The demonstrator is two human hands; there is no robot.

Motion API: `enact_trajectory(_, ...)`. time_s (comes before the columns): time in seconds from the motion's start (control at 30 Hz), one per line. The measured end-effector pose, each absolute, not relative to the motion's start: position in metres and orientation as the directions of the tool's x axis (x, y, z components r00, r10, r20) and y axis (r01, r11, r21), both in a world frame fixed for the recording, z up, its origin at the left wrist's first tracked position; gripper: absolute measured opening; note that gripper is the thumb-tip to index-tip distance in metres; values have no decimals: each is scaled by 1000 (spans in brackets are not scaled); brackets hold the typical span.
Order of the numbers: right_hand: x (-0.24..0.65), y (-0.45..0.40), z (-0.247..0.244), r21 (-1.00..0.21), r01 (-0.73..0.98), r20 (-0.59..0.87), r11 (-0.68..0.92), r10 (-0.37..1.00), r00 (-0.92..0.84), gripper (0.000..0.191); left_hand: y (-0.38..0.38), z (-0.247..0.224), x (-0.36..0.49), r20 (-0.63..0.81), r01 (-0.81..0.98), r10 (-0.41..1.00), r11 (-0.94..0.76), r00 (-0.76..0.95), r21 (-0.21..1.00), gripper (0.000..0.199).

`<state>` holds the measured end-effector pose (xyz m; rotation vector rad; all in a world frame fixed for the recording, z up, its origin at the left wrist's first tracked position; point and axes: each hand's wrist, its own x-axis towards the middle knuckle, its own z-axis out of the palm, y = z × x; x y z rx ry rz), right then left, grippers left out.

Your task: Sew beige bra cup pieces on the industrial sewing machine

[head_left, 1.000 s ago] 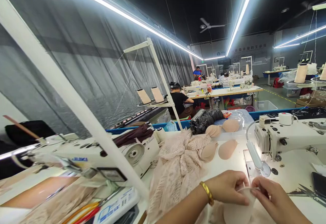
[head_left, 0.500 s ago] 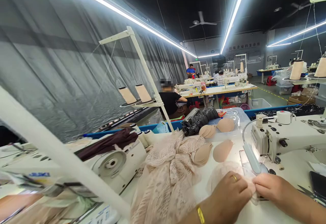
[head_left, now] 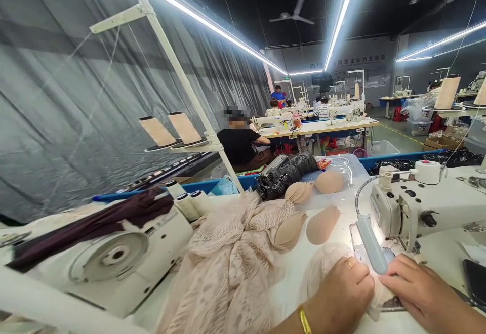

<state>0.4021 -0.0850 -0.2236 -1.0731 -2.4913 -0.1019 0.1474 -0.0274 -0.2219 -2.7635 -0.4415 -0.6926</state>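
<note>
My left hand point(head_left: 343, 291) with a gold ring and bracelet presses down on a pale lace-covered piece point(head_left: 322, 268) on the white sewing table point(head_left: 299, 278). My right hand point(head_left: 419, 288) lies flat on the same piece, close under the head of the white sewing machine point(head_left: 421, 207). The needle area is hidden behind the machine's lamp arm point(head_left: 370, 243). A heap of beige lace fabric point(head_left: 231, 253) lies to the left of my hands. Loose beige foam cups point(head_left: 322, 222) rest just beyond them.
A second white sewing machine point(head_left: 114, 253) with dark cloth draped on it stands at left, under a thread stand with two cones point(head_left: 170, 129). A black plastic bag point(head_left: 283, 177) and clear bin sit behind. A dark phone point(head_left: 474, 278) lies at right. Other people sew at far tables.
My view has swung right and forward. Both hands moved from holding the cup in the air to pressing it flat on the table by the sewing machine.
</note>
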Motion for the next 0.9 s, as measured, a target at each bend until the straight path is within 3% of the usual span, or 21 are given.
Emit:
enact_trajectory(0.23,402,-85,-226,-61,736,417,675,687,-595,45,-27,-220,151,504,376,249,-912,827,-166,25)
enact_trajectory(0.5,403,-84,-226,-97,721,378,686,696,-611,42,-27,-219,154,480,367,248,-914,841,-171,33)
enact_trajectory(0.7,407,-82,-237,-123,760,293,638,755,-586,41,-14,-211,156,343,339,269,-927,900,-163,23)
enact_trajectory(0.9,406,-81,-245,-30,798,395,602,740,-544,38,13,-204,158,268,202,167,-973,949,-107,18)
